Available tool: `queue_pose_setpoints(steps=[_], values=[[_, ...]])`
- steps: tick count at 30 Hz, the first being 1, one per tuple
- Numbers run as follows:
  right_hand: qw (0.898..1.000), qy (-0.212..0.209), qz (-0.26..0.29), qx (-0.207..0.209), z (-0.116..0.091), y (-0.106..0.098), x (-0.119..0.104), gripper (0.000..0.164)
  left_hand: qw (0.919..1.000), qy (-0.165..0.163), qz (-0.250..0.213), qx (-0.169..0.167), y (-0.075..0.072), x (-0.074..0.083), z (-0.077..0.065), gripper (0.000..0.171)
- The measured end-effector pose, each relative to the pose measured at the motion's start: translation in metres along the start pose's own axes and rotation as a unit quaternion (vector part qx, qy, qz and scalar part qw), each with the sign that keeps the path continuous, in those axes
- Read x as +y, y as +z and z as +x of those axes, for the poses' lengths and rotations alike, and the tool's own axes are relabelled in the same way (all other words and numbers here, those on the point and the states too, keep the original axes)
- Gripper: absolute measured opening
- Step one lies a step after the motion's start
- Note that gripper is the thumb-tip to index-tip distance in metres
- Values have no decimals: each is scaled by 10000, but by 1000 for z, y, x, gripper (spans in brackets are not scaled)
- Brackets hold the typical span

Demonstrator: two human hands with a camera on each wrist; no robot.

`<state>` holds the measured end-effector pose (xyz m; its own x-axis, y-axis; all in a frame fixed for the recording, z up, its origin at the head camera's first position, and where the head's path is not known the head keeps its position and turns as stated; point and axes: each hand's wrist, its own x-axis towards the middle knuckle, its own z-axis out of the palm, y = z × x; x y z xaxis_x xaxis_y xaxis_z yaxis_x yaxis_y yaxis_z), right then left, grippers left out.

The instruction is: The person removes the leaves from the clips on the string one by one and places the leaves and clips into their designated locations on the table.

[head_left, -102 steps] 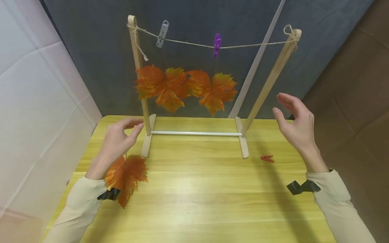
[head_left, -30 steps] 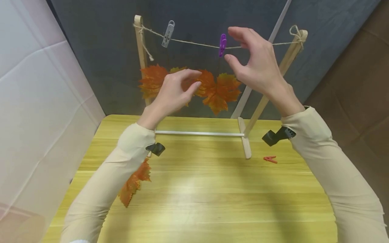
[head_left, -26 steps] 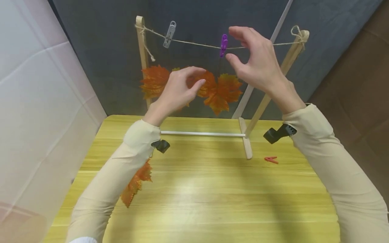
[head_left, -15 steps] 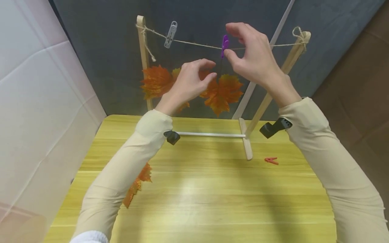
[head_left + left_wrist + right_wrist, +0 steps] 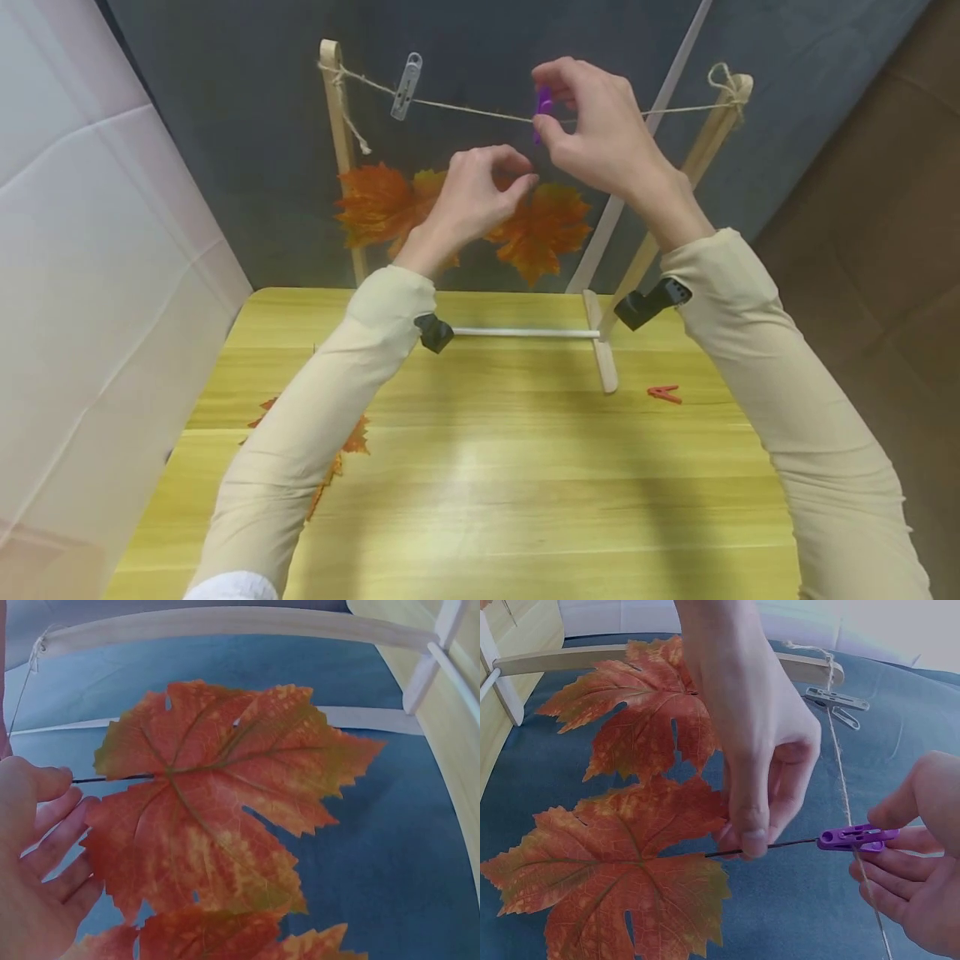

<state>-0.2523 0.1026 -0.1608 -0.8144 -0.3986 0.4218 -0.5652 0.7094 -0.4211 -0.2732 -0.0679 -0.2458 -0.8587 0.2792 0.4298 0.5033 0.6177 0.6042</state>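
Note:
An orange autumn leaf [image 5: 217,772] hangs by its dark stem [image 5: 795,843] from a purple clothespin [image 5: 847,838] on a twine line [image 5: 472,110]. My left hand [image 5: 476,196] pinches this stem between thumb and fingers, close below the clothespin. At the line, my right hand [image 5: 600,125] grips the clothespin's handle end, thumb on one side and fingers on the other. The clothespin's jaws still sit at the twine and the stem's end. To the left hangs a second leaf [image 5: 378,204], partly behind my left hand, below a grey clothespin [image 5: 406,87].
Wooden posts carry the twine, the right post [image 5: 705,150] behind my right wrist. A white rod [image 5: 525,333] joins their feet. On the yellow table [image 5: 487,483] lie a red clothespin [image 5: 663,393] and another leaf [image 5: 356,437], mostly covered by my left forearm.
Both hands have come up from beside the rack to the line. My left hand moved right to the stem, and my right fingers closed onto the purple clothespin.

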Motion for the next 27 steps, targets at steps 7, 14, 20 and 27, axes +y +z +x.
queue_pose_setpoints(steps=[7,14,20,27], values=[[9999,172,-11,-4,0,7,-2,41,9998,-61,-34,163,4,1,0,22],[9991,358,-169,177,-2,2,2,35,9995,-244,11,211,7,1,-2,23],[9990,321,-57,318,-2,1,3,30,9991,-309,-72,264,10,3,-3,23],[9970,332,183,676,-4,4,2,26,9990,-411,-45,160,11,2,-6,24]])
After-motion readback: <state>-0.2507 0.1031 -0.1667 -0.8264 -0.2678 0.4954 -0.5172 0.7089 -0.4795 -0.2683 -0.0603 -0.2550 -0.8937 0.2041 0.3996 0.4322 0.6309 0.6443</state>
